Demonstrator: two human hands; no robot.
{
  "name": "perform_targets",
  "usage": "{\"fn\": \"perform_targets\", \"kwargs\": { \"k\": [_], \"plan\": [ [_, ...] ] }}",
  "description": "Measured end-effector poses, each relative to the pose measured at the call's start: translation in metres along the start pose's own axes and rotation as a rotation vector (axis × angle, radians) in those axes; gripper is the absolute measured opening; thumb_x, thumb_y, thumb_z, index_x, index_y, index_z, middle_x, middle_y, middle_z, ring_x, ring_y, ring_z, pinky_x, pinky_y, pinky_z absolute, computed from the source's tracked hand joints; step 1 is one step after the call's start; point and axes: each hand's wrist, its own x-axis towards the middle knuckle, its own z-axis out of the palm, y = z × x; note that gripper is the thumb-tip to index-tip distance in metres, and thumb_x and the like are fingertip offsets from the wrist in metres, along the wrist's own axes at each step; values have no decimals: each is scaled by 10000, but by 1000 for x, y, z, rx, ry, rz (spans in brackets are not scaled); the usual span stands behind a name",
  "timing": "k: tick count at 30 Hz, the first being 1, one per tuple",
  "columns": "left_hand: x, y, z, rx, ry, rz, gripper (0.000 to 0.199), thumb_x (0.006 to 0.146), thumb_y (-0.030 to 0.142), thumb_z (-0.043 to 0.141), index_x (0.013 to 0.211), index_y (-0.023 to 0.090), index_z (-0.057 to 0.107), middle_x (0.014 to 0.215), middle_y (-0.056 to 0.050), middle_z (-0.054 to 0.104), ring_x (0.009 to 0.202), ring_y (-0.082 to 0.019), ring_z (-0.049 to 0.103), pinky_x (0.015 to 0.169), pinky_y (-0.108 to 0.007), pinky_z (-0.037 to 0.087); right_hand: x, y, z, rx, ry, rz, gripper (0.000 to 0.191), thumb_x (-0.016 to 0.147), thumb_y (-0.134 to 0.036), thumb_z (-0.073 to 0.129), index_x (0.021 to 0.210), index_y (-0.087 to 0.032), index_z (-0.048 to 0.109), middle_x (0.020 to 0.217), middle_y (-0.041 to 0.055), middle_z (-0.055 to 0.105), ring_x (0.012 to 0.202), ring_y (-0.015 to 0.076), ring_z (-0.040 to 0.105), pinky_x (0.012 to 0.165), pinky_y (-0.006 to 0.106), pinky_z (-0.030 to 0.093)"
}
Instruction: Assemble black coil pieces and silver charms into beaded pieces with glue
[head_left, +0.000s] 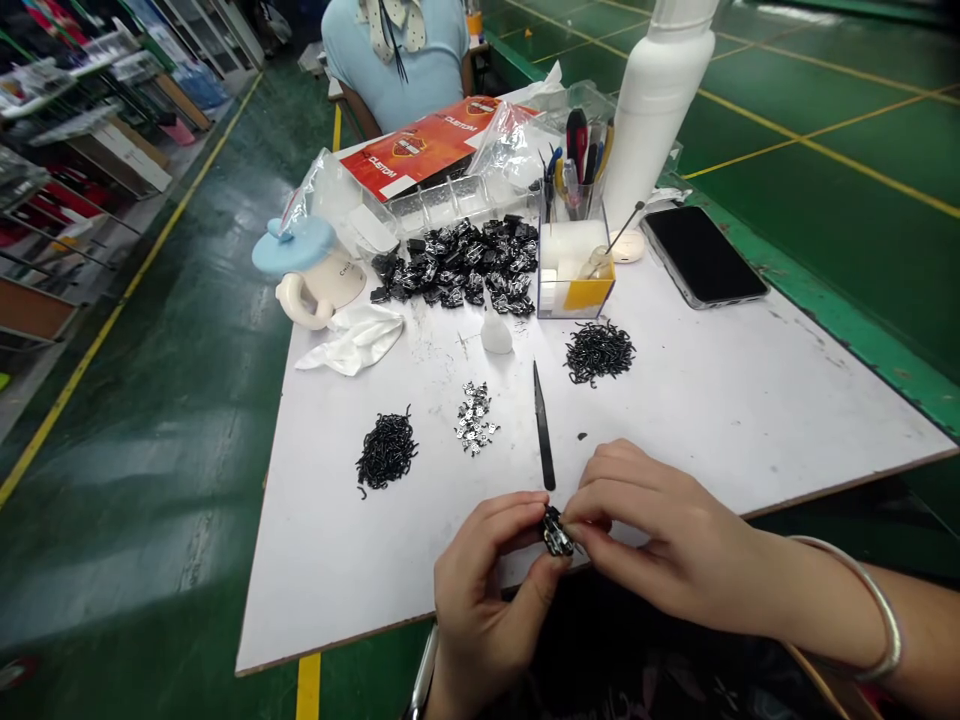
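Note:
Near the front edge of the white table, my left hand grips a small black part with shiny metal between thumb and fingers. My right hand is pinched against the part's right side; whether its fingertips hold anything else is hidden. Black tweezers lie just beyond the hands. A pile of small silver pieces sits to their left. Small black curved pieces form one pile at the left and another at the right. Many similar black parts are heaped farther back.
Behind the piles stand a mug with a blue lid, a clear box, a tool holder and a white bottle. A phone lies at the right, crumpled tissue at the left. A person sits opposite.

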Motion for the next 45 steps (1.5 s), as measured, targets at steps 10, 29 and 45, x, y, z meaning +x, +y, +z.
{"fn": "perform_targets", "kwargs": {
  "k": [10,29,45],
  "plan": [
    [-2,-2,0,-18,28,1,379,776,71,660,1127,206,617,1059,-101,645,991,-238,625,799,-346,582,-2,1,4,522,-97,559,178,901,-305,554,796,-171,609,740,-3,539,698,104,486,631,236,396],
    [1,0,1,-8,61,13,343,747,105,704,1072,195,644,965,-94,658,878,-224,641,701,-312,584,-1,5,8,833,-87,669,287,806,-421,676,806,-136,643,698,-8,543,631,80,451,584,222,380],
    [-1,0,1,14,69,22,314,743,95,714,1036,190,650,965,-87,660,880,-212,645,695,-298,583,-13,12,16,692,31,471,121,858,-273,630,829,-172,690,752,3,587,689,91,531,636,221,423]
  ]
}}
